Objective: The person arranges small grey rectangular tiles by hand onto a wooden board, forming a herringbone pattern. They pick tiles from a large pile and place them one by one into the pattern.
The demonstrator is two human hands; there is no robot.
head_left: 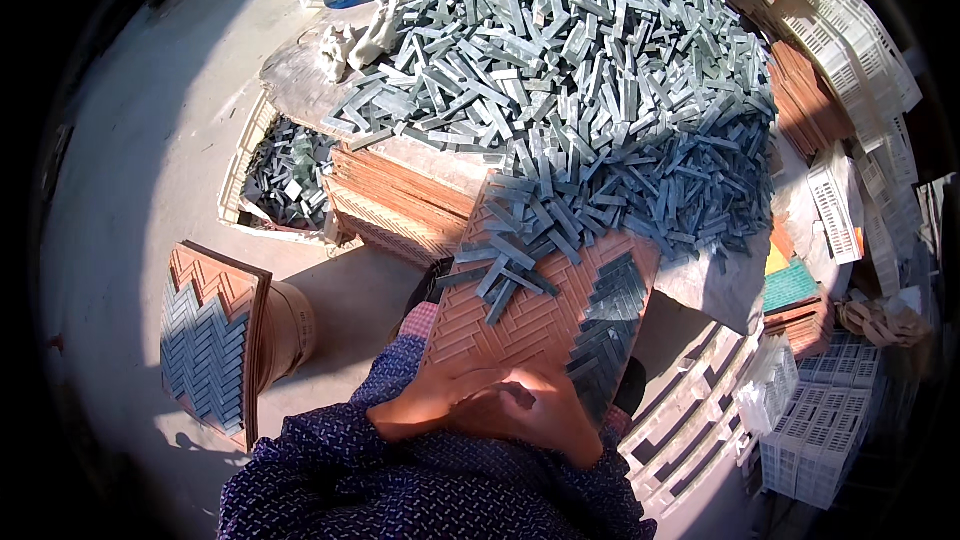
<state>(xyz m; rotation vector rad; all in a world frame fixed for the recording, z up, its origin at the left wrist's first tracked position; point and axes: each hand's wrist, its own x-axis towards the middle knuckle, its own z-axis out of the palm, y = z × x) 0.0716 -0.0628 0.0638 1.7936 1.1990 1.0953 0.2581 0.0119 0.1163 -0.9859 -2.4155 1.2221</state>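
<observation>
An orange herringbone-patterned tray (520, 330) slopes up from my lap to the work table. Dark grey-green stone strips (606, 330) fill its right side in a herringbone layout, and loose strips (515, 265) lie across its upper part. My left hand (428, 402) and my right hand (535, 402) meet over the tray's near edge, overlapping. The right fingers are curled in; whatever they hold, if anything, is hidden. The left fingers are blurred and partly covered, so their grip does not show.
A big heap of stone strips (590, 70) covers the table. Stacked orange trays (395, 205) and a crate of dark pieces (285, 175) stand left of it. A partly filled tray (207, 345) leans by a round drum (288, 330). White crates (815, 430) and a pallet (690, 410) are at right.
</observation>
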